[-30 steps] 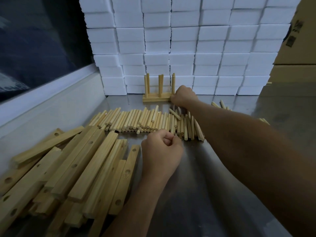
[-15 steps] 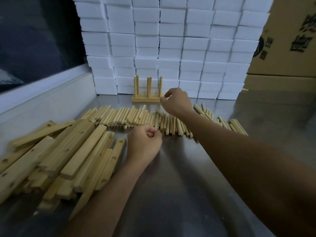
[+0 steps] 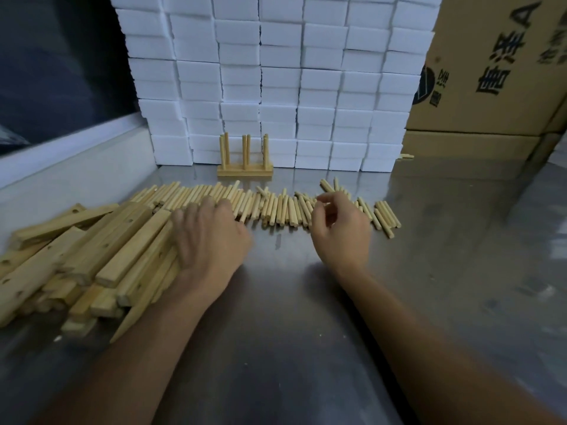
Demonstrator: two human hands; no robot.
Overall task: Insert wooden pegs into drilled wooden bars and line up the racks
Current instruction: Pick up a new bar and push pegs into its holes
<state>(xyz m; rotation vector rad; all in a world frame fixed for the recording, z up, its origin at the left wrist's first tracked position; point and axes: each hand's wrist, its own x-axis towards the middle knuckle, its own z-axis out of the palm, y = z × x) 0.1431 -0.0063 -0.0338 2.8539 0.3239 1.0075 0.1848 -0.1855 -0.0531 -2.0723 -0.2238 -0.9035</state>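
One finished rack (image 3: pixel 244 170), a bar with upright pegs, stands against the white foam blocks. A long row of loose wooden pegs (image 3: pixel 276 207) lies across the steel table. A heap of drilled wooden bars (image 3: pixel 101 256) is piled at the left. My left hand (image 3: pixel 211 237), blurred, has its fingers spread flat over the right edge of the bar heap, reaching toward the pegs. My right hand (image 3: pixel 340 231) hovers over the right part of the peg row with fingers loosely curled and nothing visibly in them.
A wall of white foam blocks (image 3: pixel 276 81) closes the back. Cardboard boxes (image 3: pixel 491 72) stand at the back right. A raised metal ledge (image 3: pixel 76 167) runs along the left. The steel table (image 3: pixel 291 317) lies bare near me.
My right hand pulled back from the rack to the peg row. My left hand opened from a fist and moved left onto the bars. The rack stays by the foam blocks.
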